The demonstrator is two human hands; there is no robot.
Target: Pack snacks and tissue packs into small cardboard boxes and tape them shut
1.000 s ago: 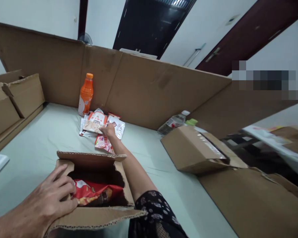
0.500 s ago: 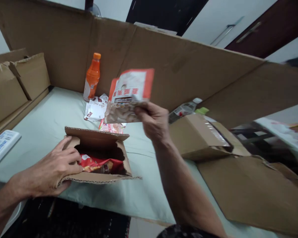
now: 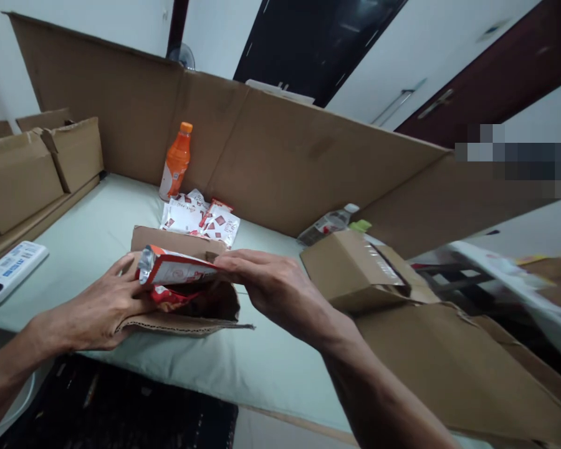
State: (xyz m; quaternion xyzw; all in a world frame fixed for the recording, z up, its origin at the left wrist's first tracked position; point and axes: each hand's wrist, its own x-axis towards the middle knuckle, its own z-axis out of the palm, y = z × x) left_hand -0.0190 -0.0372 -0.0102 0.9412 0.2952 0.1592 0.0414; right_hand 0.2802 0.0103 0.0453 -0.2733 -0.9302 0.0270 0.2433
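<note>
A small open cardboard box (image 3: 187, 325) stands near the front of the cloth-covered table. My left hand (image 3: 100, 305) grips its left side, the fingers bent over the edge. With its fingers pinched on one end, my right hand (image 3: 271, 280) holds a red-and-white snack pouch (image 3: 180, 269) tilted over the box opening. The pouch's silvery end lies close to my left fingers; whether they touch cannot be made out. Inside the box sits a red snack packet (image 3: 171, 296), partly hidden by the pouch.
Behind the box lie several white packets (image 3: 187, 215) and an upright orange drink bottle (image 3: 176, 162). A white device (image 3: 16, 271) rests at left. Cardboard boxes (image 3: 355, 268) and a leaning clear bottle (image 3: 330, 223) are at right. A tall cardboard wall (image 3: 280, 162) runs along the back.
My right hand has brought the pouch down and left from above the table to the box opening, tilting it over. My left hand stays on the box. The view has shifted slightly.
</note>
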